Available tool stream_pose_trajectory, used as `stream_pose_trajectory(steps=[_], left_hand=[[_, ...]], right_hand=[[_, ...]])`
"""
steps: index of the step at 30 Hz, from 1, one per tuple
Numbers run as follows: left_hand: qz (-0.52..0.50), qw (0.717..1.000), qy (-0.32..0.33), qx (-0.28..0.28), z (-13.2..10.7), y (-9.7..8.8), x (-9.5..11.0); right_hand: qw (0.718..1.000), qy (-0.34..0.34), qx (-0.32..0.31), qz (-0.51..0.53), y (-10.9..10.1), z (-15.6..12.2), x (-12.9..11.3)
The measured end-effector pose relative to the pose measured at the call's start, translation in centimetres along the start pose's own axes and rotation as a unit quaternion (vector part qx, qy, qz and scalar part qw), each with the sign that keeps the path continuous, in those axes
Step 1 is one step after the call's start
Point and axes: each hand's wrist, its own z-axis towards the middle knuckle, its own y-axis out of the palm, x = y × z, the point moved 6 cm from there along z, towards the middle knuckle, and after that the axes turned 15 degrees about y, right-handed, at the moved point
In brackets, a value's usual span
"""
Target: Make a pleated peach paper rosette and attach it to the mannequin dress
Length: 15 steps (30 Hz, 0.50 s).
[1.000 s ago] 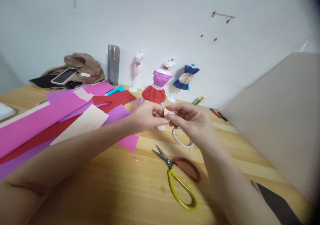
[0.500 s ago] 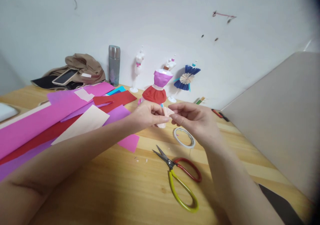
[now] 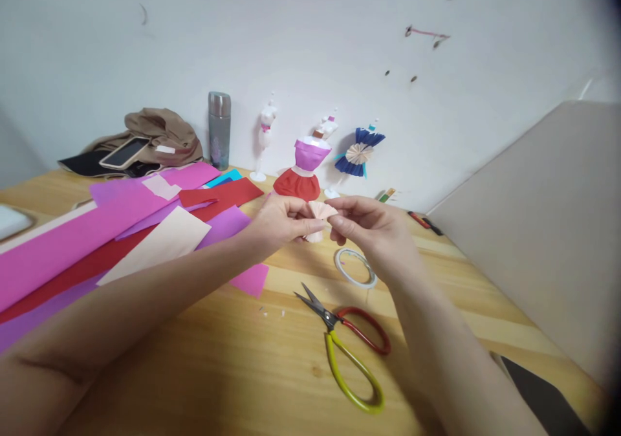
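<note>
While L hand (image 3: 284, 220) clamps pleated peach paper (image 3: 322, 210) mid-frame, R hand (image 3: 372, 226) pinches its right edge, thumb vs. fingers; it could tear or unfold, prob. if R pulls too hard or L slackens.

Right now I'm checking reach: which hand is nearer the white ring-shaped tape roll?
Right. The right hand appears just above the white ring-shaped tape roll in the picture; the left hand is farther off, up and left.
</note>
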Motion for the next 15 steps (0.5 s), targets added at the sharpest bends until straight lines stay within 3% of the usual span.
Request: stream_pose_trajectory(steps=[7, 15], left_hand=[[-0.004, 0.999, 0.013, -0.033, 0.08, 0.65, -0.35], [-0.046, 0.999, 0.009, 0.027, -0.08, 0.04, -0.39]], right_hand=[[0.998, 0.012, 0.013, -0.063, 0.05, -0.25, -0.17], [0.997, 0.039, -0.004, -0.069, 0.17, 0.14, 0.36]])
